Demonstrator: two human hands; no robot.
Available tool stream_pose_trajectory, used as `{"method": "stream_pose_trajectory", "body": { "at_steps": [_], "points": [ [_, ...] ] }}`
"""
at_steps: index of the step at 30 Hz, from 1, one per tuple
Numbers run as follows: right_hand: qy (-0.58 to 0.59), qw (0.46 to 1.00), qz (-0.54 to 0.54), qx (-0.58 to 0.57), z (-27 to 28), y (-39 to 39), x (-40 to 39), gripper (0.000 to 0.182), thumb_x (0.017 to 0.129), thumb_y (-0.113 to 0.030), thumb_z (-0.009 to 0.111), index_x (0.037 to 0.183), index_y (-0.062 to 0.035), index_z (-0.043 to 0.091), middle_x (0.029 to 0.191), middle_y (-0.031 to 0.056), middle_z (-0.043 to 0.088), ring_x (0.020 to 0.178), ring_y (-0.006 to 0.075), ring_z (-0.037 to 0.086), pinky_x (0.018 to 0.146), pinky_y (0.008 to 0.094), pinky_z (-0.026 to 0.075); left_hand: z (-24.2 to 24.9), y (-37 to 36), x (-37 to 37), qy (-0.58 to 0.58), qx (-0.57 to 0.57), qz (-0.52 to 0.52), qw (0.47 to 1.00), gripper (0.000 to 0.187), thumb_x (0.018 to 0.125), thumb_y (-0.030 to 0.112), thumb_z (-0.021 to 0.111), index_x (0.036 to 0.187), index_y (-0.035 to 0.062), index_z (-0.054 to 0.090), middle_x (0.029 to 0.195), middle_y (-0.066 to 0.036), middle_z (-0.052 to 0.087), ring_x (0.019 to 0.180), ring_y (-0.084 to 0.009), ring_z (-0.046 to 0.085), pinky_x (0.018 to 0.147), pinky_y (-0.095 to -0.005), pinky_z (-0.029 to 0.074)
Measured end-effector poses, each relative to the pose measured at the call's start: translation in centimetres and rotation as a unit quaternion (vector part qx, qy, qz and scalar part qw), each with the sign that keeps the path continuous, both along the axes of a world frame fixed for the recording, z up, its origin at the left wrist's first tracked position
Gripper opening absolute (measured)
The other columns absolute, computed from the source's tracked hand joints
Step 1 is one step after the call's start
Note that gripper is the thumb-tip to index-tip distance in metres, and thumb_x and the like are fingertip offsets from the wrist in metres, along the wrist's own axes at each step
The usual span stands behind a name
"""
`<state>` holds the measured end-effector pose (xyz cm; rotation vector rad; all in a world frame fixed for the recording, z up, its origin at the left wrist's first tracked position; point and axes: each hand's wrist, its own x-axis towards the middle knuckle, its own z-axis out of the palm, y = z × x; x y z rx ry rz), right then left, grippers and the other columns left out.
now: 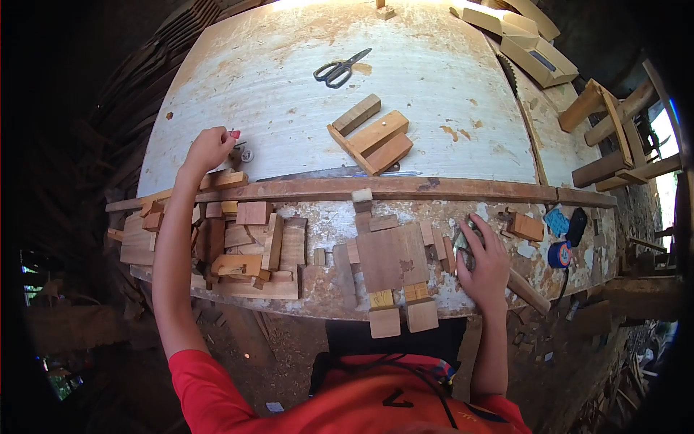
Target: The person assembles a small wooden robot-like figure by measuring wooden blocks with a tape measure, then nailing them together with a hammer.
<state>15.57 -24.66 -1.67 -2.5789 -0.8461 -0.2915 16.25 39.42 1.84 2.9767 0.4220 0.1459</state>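
Observation:
My left hand (207, 152) is closed at the left of the white tabletop, its fingers pinched around a small red-tipped thing (234, 134) too small to name. A small round metallic piece (247, 155) lies just beside it. My right hand (484, 266) curls over the metal head of a hammer (529, 291), whose wooden handle slants toward the bench's front edge. Left of that hand, an assembly of flat wooden blocks (394, 259) lies on the bench, with two square blocks at its near end. Fingers partly cover the hammer head.
Scissors (343, 69) and joined wooden blocks (372, 136) lie on the tabletop (275, 79). A saw blade (311, 174) rests along the wooden rail (434, 189). Wood offcuts (253, 246) crowd the left bench; a blue tape roll (559, 254) sits right. Wooden frames (614, 137) stand beyond.

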Motion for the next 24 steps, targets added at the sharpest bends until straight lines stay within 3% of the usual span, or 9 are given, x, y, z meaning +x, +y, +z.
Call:
{"method": "stream_pose_trajectory", "body": {
  "at_steps": [10, 14, 17, 19, 24],
  "points": [
    [-0.003, 1.000, 0.002, 0.018, -0.3, -0.4, 0.0, 0.060, 0.087, -0.014, 0.078, 0.145, -0.0132, 0.066, 0.150, 0.0102, 0.062, 0.127, 0.0342, 0.066, 0.106, 0.0467, 0.053, 6.5, -13.2, -0.4, 0.026, -0.012, -0.070, 0.997, 0.031, 0.105, 0.020, 0.064, 0.089, -0.0051, 0.071, 0.080, -0.025, 0.073, 0.075, -0.0416, 0.071, 0.072, -0.0474, 0.056],
    [-0.014, 1.000, 0.004, 0.018, -0.8, -0.8, 0.0, 0.056, 0.090, -0.018, 0.077, 0.145, -0.0152, 0.066, 0.149, 0.0088, 0.061, 0.126, 0.0325, 0.065, 0.106, 0.0466, 0.053, 6.3, -16.0, 0.0, 0.012, -0.017, -0.101, 0.995, 0.024, 0.103, 0.018, 0.070, 0.092, -0.0037, 0.072, 0.086, -0.022, 0.076, 0.078, -0.0400, 0.073, 0.074, -0.0464, 0.057],
    [-0.002, 0.999, 0.008, 0.032, -0.7, -1.0, 0.0, 0.061, 0.087, -0.013, 0.077, 0.147, -0.0139, 0.065, 0.149, 0.0105, 0.062, 0.127, 0.0350, 0.065, 0.107, 0.0467, 0.053, 4.7, -15.4, 1.0, 0.004, -0.013, -0.117, 0.993, 0.021, 0.101, 0.017, 0.074, 0.094, -0.0027, 0.073, 0.089, -0.020, 0.077, 0.081, -0.0391, 0.074, 0.076, -0.0463, 0.058],
    [-0.014, 0.999, 0.006, 0.028, -0.9, -1.0, 0.0, 0.054, 0.090, -0.018, 0.077, 0.142, -0.0132, 0.067, 0.149, 0.0087, 0.061, 0.125, 0.0322, 0.065, 0.104, 0.0460, 0.054, 3.3, -14.5, 1.9, -0.002, -0.008, -0.137, 0.990, 0.019, 0.100, 0.016, 0.075, 0.095, -0.0022, 0.074, 0.090, -0.020, 0.078, 0.083, -0.0386, 0.074, 0.078, -0.0463, 0.058],
    [-0.008, 0.999, 0.008, 0.038, -0.9, -1.1, -0.1, 0.053, 0.089, -0.018, 0.077, 0.141, -0.0104, 0.067, 0.148, 0.0094, 0.061, 0.125, 0.0323, 0.065, 0.106, 0.0460, 0.053, 3.5, -17.3, 2.0, -0.052, -0.050, -0.173, 0.982, 0.012, 0.098, 0.009, 0.078, 0.098, -0.0033, 0.077, 0.093, -0.017, 0.076, 0.083, -0.0316, 0.075, 0.078, -0.0406, 0.058]
  ]
}}
